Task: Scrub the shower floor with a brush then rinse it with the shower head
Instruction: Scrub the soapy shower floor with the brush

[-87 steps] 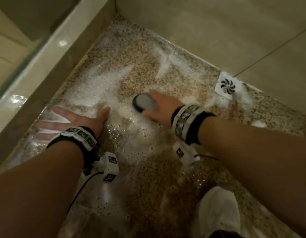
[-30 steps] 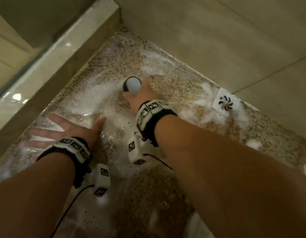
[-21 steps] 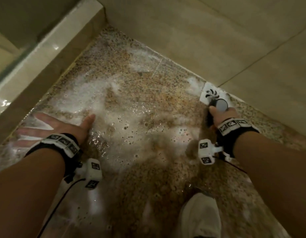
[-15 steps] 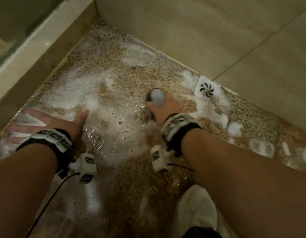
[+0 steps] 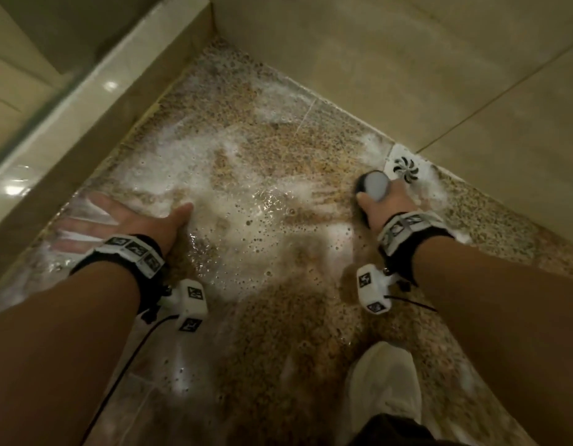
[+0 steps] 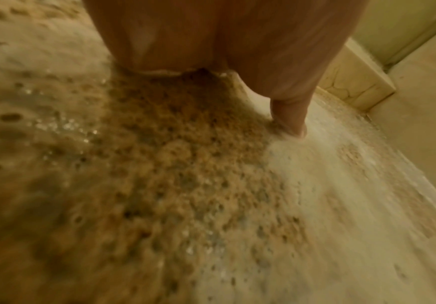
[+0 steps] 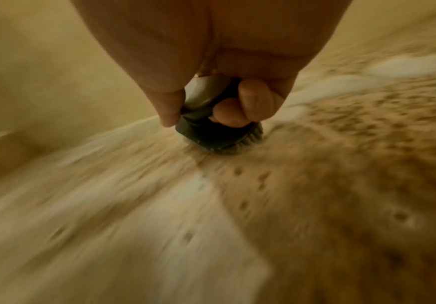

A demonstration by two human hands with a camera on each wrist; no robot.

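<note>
Right hand [image 5: 386, 206] grips the brush [image 5: 372, 188] bristles-down at the far right, just beside the drain [image 5: 406, 169]; the unscrubbed suds [image 5: 182, 162] lie leftward toward the flat, open left hand [image 5: 124, 217].

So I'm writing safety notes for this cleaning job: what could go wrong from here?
The left hand is pressed flat on the foamy, wet shower floor as a prop; it could slide. The white shoe stands on the same wet stone, so footing may slip. The brush in the right hand works beside the drain cover and could catch it.
</note>
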